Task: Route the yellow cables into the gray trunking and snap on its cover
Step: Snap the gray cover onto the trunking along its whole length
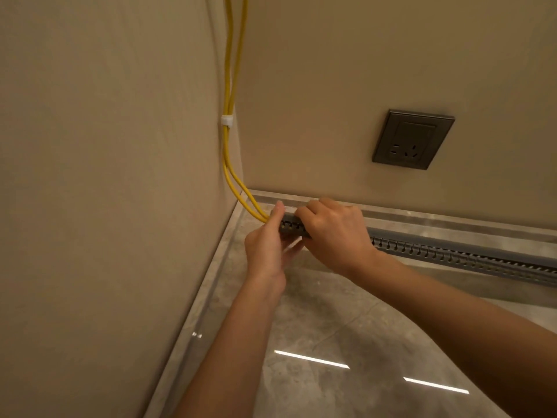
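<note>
Two yellow cables [229, 86] run down the wall corner, pass through a white clip [226, 120], and curve into the left end of the gray slotted trunking [458, 257]. The trunking lies on the floor along the base of the back wall. Yellow shows through its slots between my hands. My left hand [266, 248] holds the trunking's left end where the cables enter, thumb up against it. My right hand [334, 233] is curled over the top of the trunking just to the right. Whether a cover is under my right hand is hidden.
A dark gray wall socket [413, 139] sits on the back wall above the trunking. A gray skirting strip [452, 215] runs along both walls. The floor [346, 327] is glossy gray tile with light reflections.
</note>
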`<state>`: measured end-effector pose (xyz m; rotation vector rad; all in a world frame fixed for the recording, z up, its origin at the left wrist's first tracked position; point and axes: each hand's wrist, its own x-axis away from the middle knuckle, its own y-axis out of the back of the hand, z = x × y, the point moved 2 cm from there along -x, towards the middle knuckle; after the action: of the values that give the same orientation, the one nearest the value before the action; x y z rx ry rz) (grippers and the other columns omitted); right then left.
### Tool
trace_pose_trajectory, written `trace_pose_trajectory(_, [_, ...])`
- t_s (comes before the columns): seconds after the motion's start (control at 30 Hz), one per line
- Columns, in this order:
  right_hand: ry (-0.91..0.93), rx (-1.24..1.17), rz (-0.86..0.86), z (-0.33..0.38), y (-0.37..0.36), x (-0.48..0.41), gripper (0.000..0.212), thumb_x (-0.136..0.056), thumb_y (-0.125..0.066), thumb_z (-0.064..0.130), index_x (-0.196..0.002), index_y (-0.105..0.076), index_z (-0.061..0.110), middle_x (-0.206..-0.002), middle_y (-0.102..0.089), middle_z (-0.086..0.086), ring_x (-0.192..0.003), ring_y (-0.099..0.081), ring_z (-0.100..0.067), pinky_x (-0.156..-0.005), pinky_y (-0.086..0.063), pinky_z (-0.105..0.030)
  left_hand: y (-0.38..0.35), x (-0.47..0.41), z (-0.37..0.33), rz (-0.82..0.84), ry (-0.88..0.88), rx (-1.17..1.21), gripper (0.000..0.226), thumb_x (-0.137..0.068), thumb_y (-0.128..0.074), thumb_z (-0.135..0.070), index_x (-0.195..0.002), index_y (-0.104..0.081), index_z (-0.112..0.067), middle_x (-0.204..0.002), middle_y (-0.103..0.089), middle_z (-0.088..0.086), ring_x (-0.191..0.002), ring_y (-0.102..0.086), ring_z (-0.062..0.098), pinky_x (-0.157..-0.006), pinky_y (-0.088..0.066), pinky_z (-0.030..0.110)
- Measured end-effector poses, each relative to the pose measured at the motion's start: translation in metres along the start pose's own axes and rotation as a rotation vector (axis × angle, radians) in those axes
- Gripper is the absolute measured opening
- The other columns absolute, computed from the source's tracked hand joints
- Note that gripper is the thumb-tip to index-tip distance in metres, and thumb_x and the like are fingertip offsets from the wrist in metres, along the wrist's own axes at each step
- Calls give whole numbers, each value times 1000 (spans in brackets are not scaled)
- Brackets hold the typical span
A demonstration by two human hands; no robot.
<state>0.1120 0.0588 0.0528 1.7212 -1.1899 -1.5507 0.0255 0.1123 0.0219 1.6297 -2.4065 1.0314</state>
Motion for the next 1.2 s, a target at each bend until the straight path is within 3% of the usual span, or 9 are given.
trace_pose_trajectory(0.1, [17,4,-32,2,-3,4,21,-56,-79,8,-73,-66,12,-63,-62,-2,-57,-59,-22,-40,-28,-22,6,-1,-9,-80,21,-327,36,-84,-63,-41,-83,-68,-6,-74,-69,12,-63,-67,22,-57,-55,30])
trace_pose_trajectory(0.23, [22,-2,-73,3,-4,3,22,-56,-79,5,-74,-67,10,-63,-62,-4,-56,-58,-22,-40,-29,-23,12,-7,-19,-122,49,-575,43,-77,-64,-51,-68,-57,-10,-51,-49,2,-44,-48,17,-43,-38,23])
trace_pose_trajectory(0.37, [30,-11,-82,2,-8,5,24,-56,-79,5,-77,-68,9,-64,-63,-4,-57,-59,-22,-39,-32,-23,4,-1,-7,-134,181,-334,38,-76,-66,-47,-63,-50,-15,-49,-40,-2,-39,-37,12,-36,-27,17])
trace_pose_trajectory(0.5, [33,-65,-79,2,-9,7,26,-57,-79,5,-80,-68,9,-66,-64,-4,-60,-61,-22,-38,-41,-27,-9,5,5,-191,108,-305,35,-78,-63,-39,-60,-49,-13,-47,-35,-2,-39,-32,13,-35,-24,17])
trace_pose_trajectory(0.7, [30,-44,-52,2,-1,2,25,-50,-81,5,-69,-66,12,-60,-63,-2,-53,-59,-20,-41,-26,-21,-16,5,9,-311,-60,-312,29,-79,-57,-34,-58,-54,-14,-51,-46,-3,-49,-40,15,-49,-32,26])
trace_pose_trajectory(0.87, [36,-17,-20,4,-1,0,26,-46,-82,5,-60,-62,13,-54,-60,-1,-47,-56,-20,-42,-18,-20,-18,7,11,-353,-111,-255,31,-83,-56,-27,-56,-52,-13,-52,-50,-3,-48,-43,14,-48,-34,27])
trace_pose_trajectory(1.2, [81,-50,31,9,-2,-1,32,-35,-83,1,-50,-56,11,-44,-52,-2,-37,-50,-21,-43,-17,-18,-14,7,14,-363,-139,-267,32,-86,-52,-25,-58,-49,-12,-55,-49,-2,-55,-47,13,-53,-36,27])
